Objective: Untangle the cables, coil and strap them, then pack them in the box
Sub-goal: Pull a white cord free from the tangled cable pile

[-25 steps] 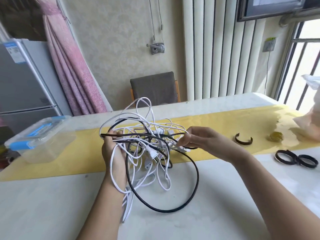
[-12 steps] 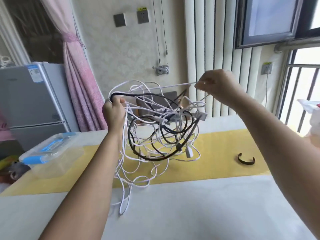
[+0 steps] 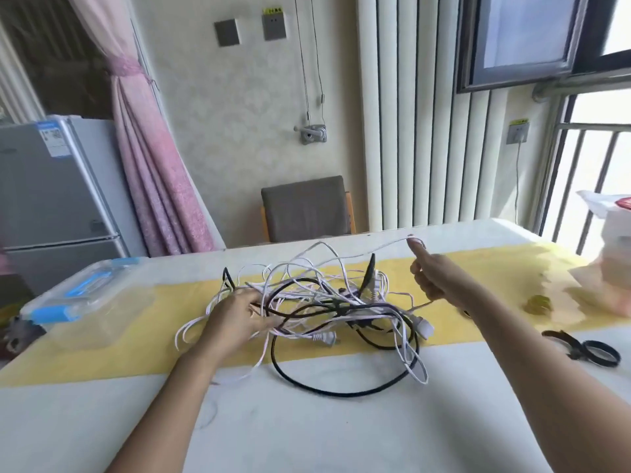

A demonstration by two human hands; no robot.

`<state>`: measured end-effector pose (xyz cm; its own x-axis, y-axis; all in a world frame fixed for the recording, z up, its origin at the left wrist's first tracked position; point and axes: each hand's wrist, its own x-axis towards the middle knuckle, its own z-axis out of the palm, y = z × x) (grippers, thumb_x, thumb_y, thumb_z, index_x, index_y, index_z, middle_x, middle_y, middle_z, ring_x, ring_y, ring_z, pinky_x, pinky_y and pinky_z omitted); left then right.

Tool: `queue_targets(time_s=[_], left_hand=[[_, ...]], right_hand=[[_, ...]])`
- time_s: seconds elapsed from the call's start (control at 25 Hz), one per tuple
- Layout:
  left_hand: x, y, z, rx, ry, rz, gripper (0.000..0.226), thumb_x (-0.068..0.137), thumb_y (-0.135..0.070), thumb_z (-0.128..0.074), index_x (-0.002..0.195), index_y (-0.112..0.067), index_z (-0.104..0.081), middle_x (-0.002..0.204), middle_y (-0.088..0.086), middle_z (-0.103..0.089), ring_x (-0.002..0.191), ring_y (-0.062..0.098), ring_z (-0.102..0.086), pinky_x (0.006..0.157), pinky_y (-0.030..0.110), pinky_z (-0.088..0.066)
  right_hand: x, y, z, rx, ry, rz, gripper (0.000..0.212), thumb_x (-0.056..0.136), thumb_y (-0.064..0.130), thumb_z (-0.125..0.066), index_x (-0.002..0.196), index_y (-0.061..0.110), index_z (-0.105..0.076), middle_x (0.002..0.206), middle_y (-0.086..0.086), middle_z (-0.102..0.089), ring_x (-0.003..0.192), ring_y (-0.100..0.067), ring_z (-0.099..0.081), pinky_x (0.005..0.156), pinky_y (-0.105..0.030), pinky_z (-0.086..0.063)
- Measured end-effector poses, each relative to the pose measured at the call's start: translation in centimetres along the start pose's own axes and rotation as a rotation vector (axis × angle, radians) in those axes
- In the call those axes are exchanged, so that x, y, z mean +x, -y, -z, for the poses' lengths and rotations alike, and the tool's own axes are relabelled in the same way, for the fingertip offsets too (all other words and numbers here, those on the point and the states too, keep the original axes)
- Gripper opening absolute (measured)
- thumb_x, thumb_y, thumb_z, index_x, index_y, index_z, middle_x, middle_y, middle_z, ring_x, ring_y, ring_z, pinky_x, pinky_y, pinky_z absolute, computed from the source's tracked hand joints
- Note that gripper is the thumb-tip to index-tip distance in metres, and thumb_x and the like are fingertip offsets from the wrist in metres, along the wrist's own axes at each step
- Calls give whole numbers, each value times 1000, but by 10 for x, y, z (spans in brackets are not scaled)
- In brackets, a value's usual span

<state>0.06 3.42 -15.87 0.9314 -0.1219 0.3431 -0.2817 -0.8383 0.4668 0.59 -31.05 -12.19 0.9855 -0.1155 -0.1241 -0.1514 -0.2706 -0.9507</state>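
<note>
Tangle: the tangle [image 3: 327, 302] lies at mid-width on the surface [image 3: 307, 438], mostly on the yellow runner [image 3: 119, 339]. One black cable [image 3: 341, 392] loop spills toward the near edge.
Change: half a second ago we held the whole bundle in the air with both hands. Now it is set down and has spread out flatter.
Left hand: the left hand [image 3: 239, 315] no longer grips. Its fingers reach straight into the left side of the tangle and rest on it.
Right hand: the right hand [image 3: 440, 278] keeps one white strand [image 3: 375, 249], hooked over a raised finger and drawn out rightward, with the other fingers curled.
Meaning: we judge the untangling has barely begun, with one strand being traced. Nothing is coiled, strapped or packed.
Around: the box [image 3: 82, 302] sits near the left edge, its lid seemingly on. The straps [image 3: 594, 351] lie near the right edge, with a bag [image 3: 607, 268] beyond them.
In the way: a plug [image 3: 326, 339] lies among the loops and may snag when we pull. The box will need opening.
</note>
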Motion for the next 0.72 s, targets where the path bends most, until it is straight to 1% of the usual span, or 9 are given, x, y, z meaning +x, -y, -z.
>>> queue_targets(time_s=[0.04, 0.12, 0.24, 0.32, 0.36, 0.48, 0.6, 0.64, 0.72], left_hand=[[-10, -2, 8, -55, 82, 5, 23, 69, -39, -82, 87, -30, -71, 91, -7, -62, 69, 0, -51, 62, 19, -36], [-30, -10, 26, -151, 141, 20, 24, 65, -49, -81, 78, -31, -72, 76, -7, -64, 53, 2, -42, 53, 20, -32], [-54, -23, 52, -370, 57, 37, 43, 55, -68, -74, 73, -31, -65, 67, -10, -69, 53, -1, -54, 52, 13, -38], [-65, -26, 60, -468, -54, 79, 34, 68, -53, -76, 77, -27, -56, 67, -6, -71, 54, -1, -59, 51, 10, -39], [-68, -24, 60, -430, -96, 102, 27, 76, -38, -77, 78, -23, -55, 61, -6, -69, 49, -1, -56, 50, 11, -37], [-78, -20, 51, -276, -12, 149, 13, 84, -19, -70, 76, -16, -61, 44, -7, -52, 43, 4, -41, 47, 14, -31], [-86, -10, 37, -294, 113, 231, 11, 89, -15, -65, 78, -14, -62, 45, -5, -57, 41, 4, -41, 49, 23, -33], [-89, -8, 33, -316, 135, 263, 11, 90, -12, -64, 79, -12, -62, 46, -4, -59, 40, 4, -42, 50, 24, -33], [-95, -7, 26, -352, 190, 313, 10, 90, -8, -62, 80, -8, -60, 47, -1, -61, 38, 6, -46, 46, 21, -35]], right_hand=[[-6, -1, -1, -98, -25, 70, 55, 90, 62, -43, 65, 12, -43, 54, -2, -31, 44, -15, -24, 44, -21, -22], [-18, 0, -6, -242, 31, 227, 46, 88, 50, -58, 65, 11, -48, 57, -2, -34, 48, -15, -29, 45, -23, -25], [-47, 0, -2, -86, 318, 417, 30, 86, 30, -66, 60, 19, -57, 64, -2, -40, 57, -11, -34, 52, -21, -31], [-63, -10, 16, 79, 432, 487, 23, 90, 10, -63, 68, 17, -63, 70, -2, -49, 64, -12, -39, 60, -20, -35], [-70, -16, 26, 62, 447, 500, 17, 88, 5, -63, 73, 12, -63, 71, 2, -54, 66, -12, -42, 62, -18, -37], [-87, -35, 46, -248, 508, 359, 13, 78, -2, -73, 84, 7, -65, 75, 2, -66, 73, -11, -58, 71, -16, -44], [-99, -49, 48, -461, 605, 157, 35, 73, 11, -80, 105, 19, -66, 98, -3, -69, 94, -12, -66, 86, -24, -50], [-104, -48, 45, -418, 596, 109, 39, 74, 21, -78, 110, 22, -63, 102, -4, -69, 93, -15, -67, 89, -27, -50], [-107, -47, 35, -358, 454, 68, 32, 83, 39, -63, 108, 19, -61, 90, -7, -71, 73, -19, -67, 82, -30, -50]])
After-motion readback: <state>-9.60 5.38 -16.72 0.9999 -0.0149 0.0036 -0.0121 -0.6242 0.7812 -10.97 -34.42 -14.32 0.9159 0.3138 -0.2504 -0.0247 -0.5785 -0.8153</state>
